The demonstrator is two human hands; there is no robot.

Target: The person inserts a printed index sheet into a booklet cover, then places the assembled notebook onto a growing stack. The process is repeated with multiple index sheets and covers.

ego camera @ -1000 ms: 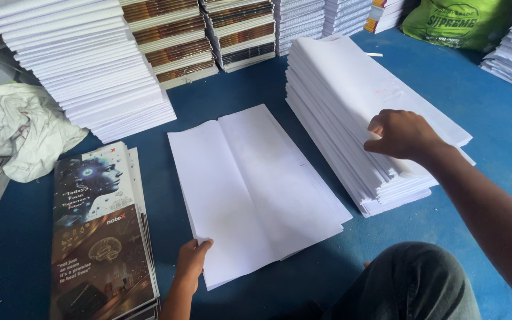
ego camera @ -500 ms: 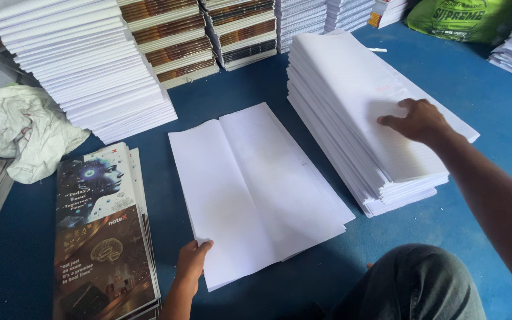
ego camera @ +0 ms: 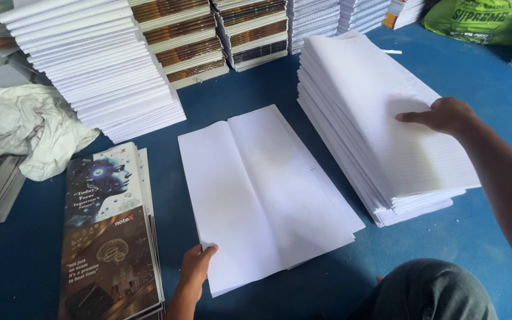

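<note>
- The near-left corner of the folded white sheets (ego camera: 265,195) is pinched by the left hand (ego camera: 195,268); thumb on top, fingers tucked under the edge, so the grip is closed on that corner
- These sheets lie flat on the blue floor (ego camera: 220,95), opened out with one crease running away from the grip, and only a thin layer appears to be gathered there so far
- The right hand (ego camera: 445,115) is laid on top of the tall stack of ruled paper (ego camera: 374,136), fingers curled and pointing toward the left; whether a top sheet is actually gripped cannot be told from here
- That stack sits just to the right of the pinched sheets, nearly touching them, and is judged far from used up: many layers show along its side
- Just left of the left hand's grip a pile of printed covers (ego camera: 111,237) lies untouched, dark picture side up
- Beyond both hands, rows of bound white blocks (ego camera: 99,71) are stacked, which suggests a good share of work finished
- A crumpled cloth (ego camera: 28,121) rests far left
- By the look of it, the present bundle is at an early stage, with cover still to be added
</note>
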